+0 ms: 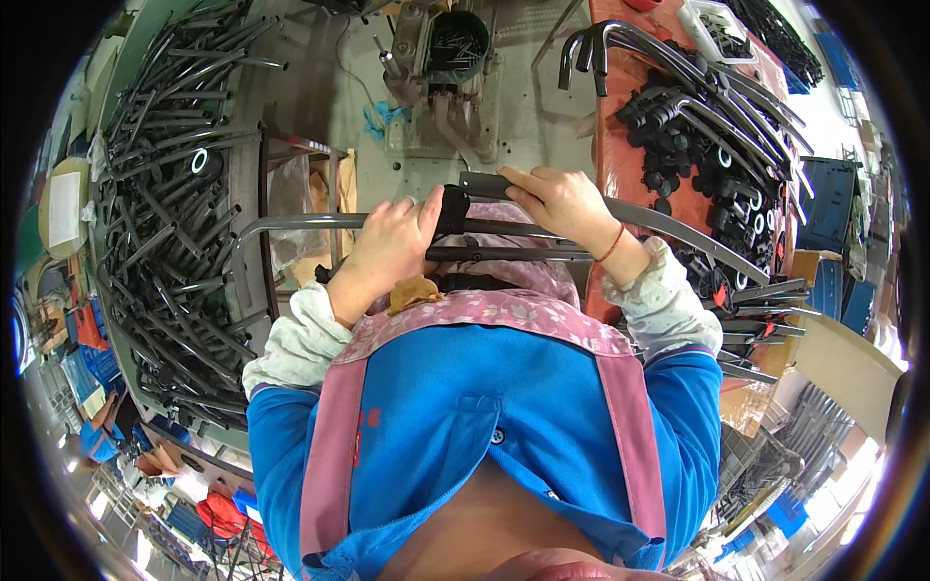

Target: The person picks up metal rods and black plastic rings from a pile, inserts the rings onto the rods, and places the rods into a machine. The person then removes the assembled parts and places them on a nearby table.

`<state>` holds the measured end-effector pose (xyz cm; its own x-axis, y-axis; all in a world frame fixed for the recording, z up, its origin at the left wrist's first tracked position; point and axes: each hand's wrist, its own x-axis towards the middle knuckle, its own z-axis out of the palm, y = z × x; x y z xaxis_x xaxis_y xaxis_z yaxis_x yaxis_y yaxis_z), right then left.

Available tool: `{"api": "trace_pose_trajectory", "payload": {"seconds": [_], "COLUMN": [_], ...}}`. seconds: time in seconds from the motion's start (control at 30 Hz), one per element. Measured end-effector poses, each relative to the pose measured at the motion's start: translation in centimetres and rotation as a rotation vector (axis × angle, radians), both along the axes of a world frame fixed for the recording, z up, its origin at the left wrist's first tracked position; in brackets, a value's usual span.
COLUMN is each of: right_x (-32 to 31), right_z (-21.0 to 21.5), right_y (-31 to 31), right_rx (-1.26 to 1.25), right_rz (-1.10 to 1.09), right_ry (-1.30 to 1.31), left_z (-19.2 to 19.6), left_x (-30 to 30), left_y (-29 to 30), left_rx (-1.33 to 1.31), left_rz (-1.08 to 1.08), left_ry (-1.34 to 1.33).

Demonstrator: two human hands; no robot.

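In front of my lap, my left hand (389,244) is closed round a dark bent metal tube (300,222), with its thumb against a black joint piece (452,211). My right hand (573,208) grips a dark flattened metal tube (683,232) that curves away to the right. The end of this flattened tube lies at the black joint piece, above the bent tube. Just below runs another dark tube (509,255), near my apron (523,308). Whether the flattened tube is fastened to the joint cannot be seen.
To the left, a table holds a heap of dark tubes (174,232). Ahead stands a machine (441,116) with a green bowl (457,46) of small metal parts. The red table (620,145) at right bears black plastic caps (664,179), bent tubes (697,73) and a white bin (717,29).
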<state>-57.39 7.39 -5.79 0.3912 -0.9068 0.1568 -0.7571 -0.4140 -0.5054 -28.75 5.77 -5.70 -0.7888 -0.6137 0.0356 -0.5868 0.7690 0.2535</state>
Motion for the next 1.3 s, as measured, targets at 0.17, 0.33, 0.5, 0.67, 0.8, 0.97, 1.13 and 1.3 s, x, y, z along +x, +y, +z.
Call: {"api": "trace_pose_trajectory", "payload": {"seconds": [0.17,0.33,0.5,0.67,0.8,0.97,1.13,1.3], "right_x": [-0.7,-1.7,-2.4,-2.6,-2.3,-2.3,-1.2,-0.6], "right_z": [-0.3,0.0,-0.5,1.4,4.4,5.5,6.6,6.3], "right_y": [-0.8,-0.7,0.0,0.3,0.9,1.8,2.2,2.1], "right_rx": [-0.015,-0.053,-0.079,-0.091,-0.072,-0.004,-0.013,0.006], "right_rz": [0.064,0.089,0.071,0.043,0.027,-0.008,0.051,0.082], "right_ry": [0.070,0.126,0.141,0.156,0.132,0.090,0.075,0.169], "left_z": [0.0,0.5,1.5,3.5,5.1,4.7,4.6,2.9], "left_x": [-0.2,-0.7,-1.2,-1.2,-1.4,-0.9,-0.5,0.0], "left_y": [-0.2,-0.2,-0.5,-1.4,-1.6,-1.0,-0.5,-0.5], "left_rx": [0.025,0.039,0.079,0.135,0.178,0.115,0.054,0.062], "left_rz": [-0.014,-0.038,-0.070,-0.115,-0.145,-0.177,-0.151,-0.161], "left_ry": [0.007,-0.014,-0.006,0.017,0.101,0.221,0.242,0.251]}}
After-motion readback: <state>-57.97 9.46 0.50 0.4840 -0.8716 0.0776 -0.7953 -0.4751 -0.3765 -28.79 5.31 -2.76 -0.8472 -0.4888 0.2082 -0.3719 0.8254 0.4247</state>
